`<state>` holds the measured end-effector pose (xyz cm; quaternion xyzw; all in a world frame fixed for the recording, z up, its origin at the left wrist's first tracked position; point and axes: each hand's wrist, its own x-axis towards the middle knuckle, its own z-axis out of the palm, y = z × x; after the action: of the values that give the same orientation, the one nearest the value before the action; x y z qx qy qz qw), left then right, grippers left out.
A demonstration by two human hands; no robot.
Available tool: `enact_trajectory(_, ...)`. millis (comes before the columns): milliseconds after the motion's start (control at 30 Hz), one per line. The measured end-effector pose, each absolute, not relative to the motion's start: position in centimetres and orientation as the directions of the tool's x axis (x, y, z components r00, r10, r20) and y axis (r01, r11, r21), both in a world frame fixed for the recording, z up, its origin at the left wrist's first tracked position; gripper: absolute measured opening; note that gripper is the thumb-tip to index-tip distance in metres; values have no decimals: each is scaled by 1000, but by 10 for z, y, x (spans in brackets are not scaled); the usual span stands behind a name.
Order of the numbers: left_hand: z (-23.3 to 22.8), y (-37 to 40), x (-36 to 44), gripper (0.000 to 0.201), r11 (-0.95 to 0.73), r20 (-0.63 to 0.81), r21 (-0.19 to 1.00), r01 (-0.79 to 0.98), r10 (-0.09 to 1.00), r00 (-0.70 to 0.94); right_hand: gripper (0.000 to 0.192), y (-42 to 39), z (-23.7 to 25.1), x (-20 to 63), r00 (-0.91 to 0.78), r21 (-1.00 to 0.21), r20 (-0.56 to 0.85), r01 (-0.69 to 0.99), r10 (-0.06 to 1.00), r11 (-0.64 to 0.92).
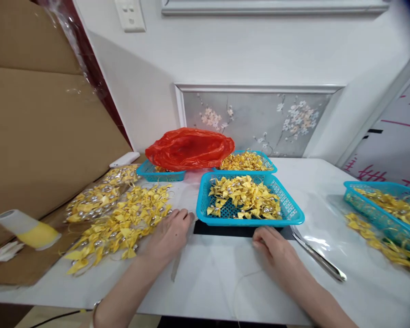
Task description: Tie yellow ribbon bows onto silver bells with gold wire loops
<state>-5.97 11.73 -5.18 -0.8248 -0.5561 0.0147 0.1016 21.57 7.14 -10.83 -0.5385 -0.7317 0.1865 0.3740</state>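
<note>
My left hand rests on the white table between a loose pile of yellow ribbon flowers with pearly beads and a blue plastic basket. Its fingers are curled downward, and what they hold, if anything, is hidden. A thin greyish strip lies just below that palm. At the basket's front edge is my right hand, fingers bent together, their tips out of sight. A fine pale thread runs from beside this hand toward the table's front edge. More yellow ribbon flowers fill the basket.
Silver scissors or tweezers lie right of my right hand. Another blue basket stands far right. Behind are a red plastic bag and further baskets. At left are bagged flowers, a yellow-and-white cone and cardboard.
</note>
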Motion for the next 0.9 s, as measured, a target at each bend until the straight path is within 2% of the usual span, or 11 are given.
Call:
enact_trajectory(133,-45,111,-58,19,-300,100,-239,924,938,331,24,68,-103,217,-72,-811,290,510,954,285)
enact_trajectory(233,-40,107,-57,18,-247,100,-270,930,954,283,27,66,-96,219,-49,-855,248,457,967,243)
enact_trajectory(467,-41,106,-59,12,-295,81,-272,916,942,327,10,64,-94,224,-24,-786,257,577,966,223)
enact_trajectory(633,-43,104,-57,15,-308,70,-253,917,940,335,12,65,-99,222,33,-811,236,557,971,178)
enact_trajectory(767,-44,104,-53,19,-310,68,-211,927,942,330,18,61,-97,216,45,-916,163,378,986,134)
enact_trajectory(900,-47,107,-55,20,-292,93,-105,951,949,302,37,49,-81,207,-48,-998,14,57,999,16)
